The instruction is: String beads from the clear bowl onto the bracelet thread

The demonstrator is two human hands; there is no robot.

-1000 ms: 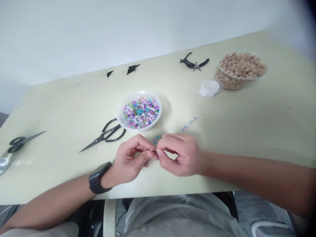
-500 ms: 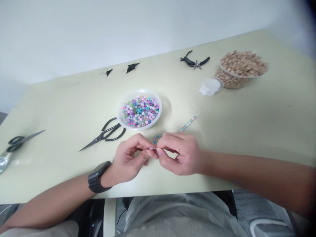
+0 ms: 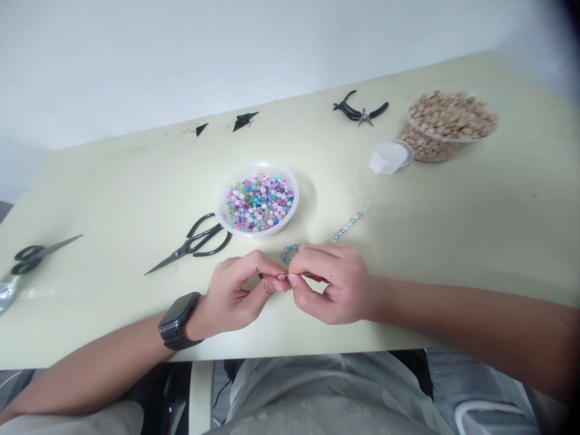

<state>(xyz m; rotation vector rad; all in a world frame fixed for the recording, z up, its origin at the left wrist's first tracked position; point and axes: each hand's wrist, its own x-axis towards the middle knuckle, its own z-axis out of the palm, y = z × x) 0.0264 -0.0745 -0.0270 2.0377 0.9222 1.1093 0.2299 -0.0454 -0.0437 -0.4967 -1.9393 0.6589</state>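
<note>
Between thumb and fingertips, my left hand (image 3: 242, 290) pinches a small bead (image 3: 281, 277). My right hand (image 3: 330, 283) is closed on a thin clear string, right beside the bead; the fingertips of both hands nearly touch. Behind my right hand lies a strand of pastel beads (image 3: 348, 226), partly hidden by the hand, with a loop of beads (image 3: 287, 252) showing at its left. Loose thread runs from the strand's far end toward a white spool (image 3: 388, 157). A white bowl (image 3: 218, 208) of mixed colored beads stands just beyond my hands.
Black-handled scissors (image 3: 181, 251) lie left of the bowl, their handles against it. Another pair of scissors (image 3: 34, 258) is at the far left. Pliers (image 3: 360, 113) and a clear tub of brown, nut-like pieces (image 3: 453, 124) are at the back right. Black scraps (image 3: 243, 121) lie near the wall.
The gap between the bead in my left fingers and my right fingertips has narrowed, leaving less string showing. The view has shifted slightly.
</note>
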